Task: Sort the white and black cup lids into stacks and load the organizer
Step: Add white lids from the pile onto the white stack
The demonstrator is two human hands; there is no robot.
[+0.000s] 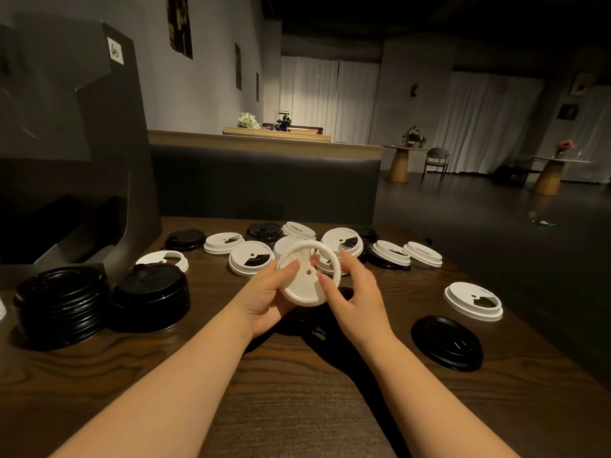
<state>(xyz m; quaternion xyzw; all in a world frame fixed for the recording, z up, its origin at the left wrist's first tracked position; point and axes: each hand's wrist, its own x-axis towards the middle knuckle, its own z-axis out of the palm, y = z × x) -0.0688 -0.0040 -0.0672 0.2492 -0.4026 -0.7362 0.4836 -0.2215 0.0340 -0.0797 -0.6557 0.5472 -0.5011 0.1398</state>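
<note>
Left hand (264,297) grips a round white plastic cup lid (305,274), tilted, above the middle of the dark wooden table (297,391); right hand (355,292) touches its right rim with loosely curled fingers. Two stacks of black plastic lids (99,300) stand near the left edge, before the dark organizer (76,143). Loose white and black lids (330,242) lie toward the far edge.

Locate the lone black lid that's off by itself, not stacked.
In the head view, the lone black lid lies flat on the table at the right, just nearer than a single white lid and right of the right hand.
</note>
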